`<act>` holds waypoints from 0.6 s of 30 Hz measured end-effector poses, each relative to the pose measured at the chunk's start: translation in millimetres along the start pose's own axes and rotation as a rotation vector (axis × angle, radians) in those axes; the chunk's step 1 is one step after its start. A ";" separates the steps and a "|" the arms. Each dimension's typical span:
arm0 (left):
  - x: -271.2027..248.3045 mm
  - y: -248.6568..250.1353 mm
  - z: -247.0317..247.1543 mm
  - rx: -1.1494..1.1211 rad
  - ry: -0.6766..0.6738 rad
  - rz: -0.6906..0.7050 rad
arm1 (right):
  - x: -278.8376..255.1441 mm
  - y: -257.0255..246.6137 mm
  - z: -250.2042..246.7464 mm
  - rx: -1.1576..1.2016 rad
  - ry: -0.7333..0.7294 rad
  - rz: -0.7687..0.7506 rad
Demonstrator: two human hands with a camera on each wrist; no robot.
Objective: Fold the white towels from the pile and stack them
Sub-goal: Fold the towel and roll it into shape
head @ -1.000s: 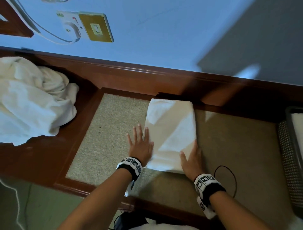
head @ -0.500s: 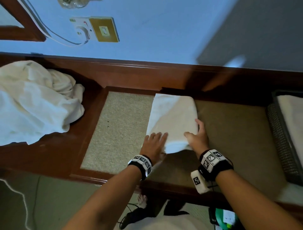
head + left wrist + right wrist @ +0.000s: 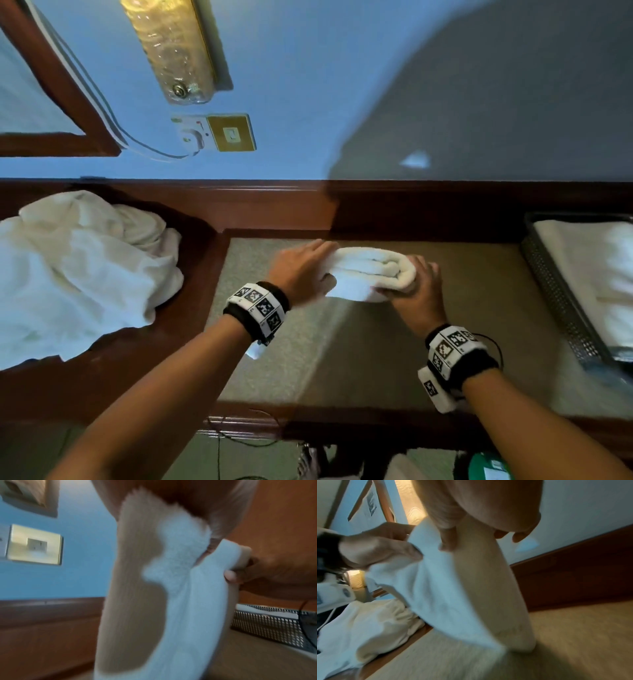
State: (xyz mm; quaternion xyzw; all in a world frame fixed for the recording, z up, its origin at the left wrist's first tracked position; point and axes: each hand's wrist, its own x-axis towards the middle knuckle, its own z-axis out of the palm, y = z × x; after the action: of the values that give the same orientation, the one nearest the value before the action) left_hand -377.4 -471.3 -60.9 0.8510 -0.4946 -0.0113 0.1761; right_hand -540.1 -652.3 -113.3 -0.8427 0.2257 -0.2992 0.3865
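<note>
left hand (image 3: pixel 301 270) grips the near-left end of the folded towel (image 3: pixel 368 277), thumb under, fingers on top. right hand (image 3: pixel 419 291) grips the right end, thumb on the near face. towel is held between both hands above the tan inlay of the tabletop (image 3: pixel 342 359). unfolded pile (image 3: pixel 75 274) lies at left. mesh basket (image 3: pixel 555 301) at right holds white towels.

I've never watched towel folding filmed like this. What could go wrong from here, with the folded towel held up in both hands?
The folded towel is gripped only at its ends by the left hand and right hand, so its layers might slip open on the way to the mesh basket. It could also land crooked on the stacked towel there.
</note>
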 end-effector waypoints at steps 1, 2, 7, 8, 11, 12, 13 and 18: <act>2.7 -2.1 -11.4 0.027 0.016 0.013 | 5.6 -3.9 -2.6 0.106 -0.010 0.023; 6.2 -3.1 -23.4 0.056 0.026 0.017 | 9.6 -9.6 -3.5 0.259 -0.026 0.081; 29.5 -2.4 -78.4 0.069 -0.135 -0.023 | 26.0 -35.6 -6.8 0.521 -0.030 0.138; 37.0 -4.4 -85.9 0.034 -0.181 -0.039 | 31.3 -37.3 -6.5 0.552 -0.027 0.170; 67.1 -18.5 -86.9 -0.068 -0.353 -0.072 | 46.6 -31.3 -1.4 0.647 -0.064 0.318; 79.1 -24.9 -77.4 -0.103 -0.396 -0.082 | 51.0 -22.5 3.3 0.652 -0.081 0.385; 90.5 -32.6 -63.0 -0.125 -0.430 -0.097 | 55.3 -11.1 9.0 0.637 -0.101 0.460; 105.2 -85.7 60.4 0.001 -0.569 -0.286 | 64.3 83.2 44.9 -0.074 -0.414 0.750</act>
State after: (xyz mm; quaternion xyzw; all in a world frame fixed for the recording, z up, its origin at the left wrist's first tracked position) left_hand -263.5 -539.2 -127.9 0.8747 -0.3994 -0.2732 0.0268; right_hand -475.7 -718.3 -181.0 -0.7578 0.4447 0.0460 0.4752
